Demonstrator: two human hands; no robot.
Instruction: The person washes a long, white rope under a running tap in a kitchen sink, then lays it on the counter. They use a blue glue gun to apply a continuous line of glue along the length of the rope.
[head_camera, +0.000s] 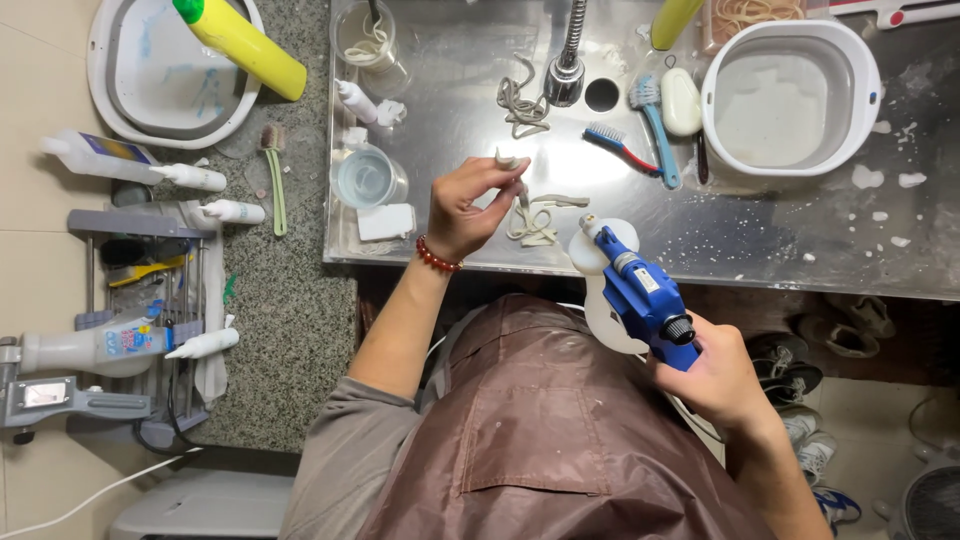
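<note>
Steel sink (760, 235): white basin (790, 95) holds cloudy water; right hand (715, 375) holds blue sprayer (645, 295).

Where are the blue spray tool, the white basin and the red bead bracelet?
blue spray tool (645, 295), head view, on its blue body.
white basin (716, 92), head view, on its left rim.
red bead bracelet (437, 258), head view, on the beads.

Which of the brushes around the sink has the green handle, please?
The green-handled brush lies on the speckled stone counter left of the steel sink. The other two, a light blue brush and a blue-and-red brush, lie inside the sink near the drain.
</note>
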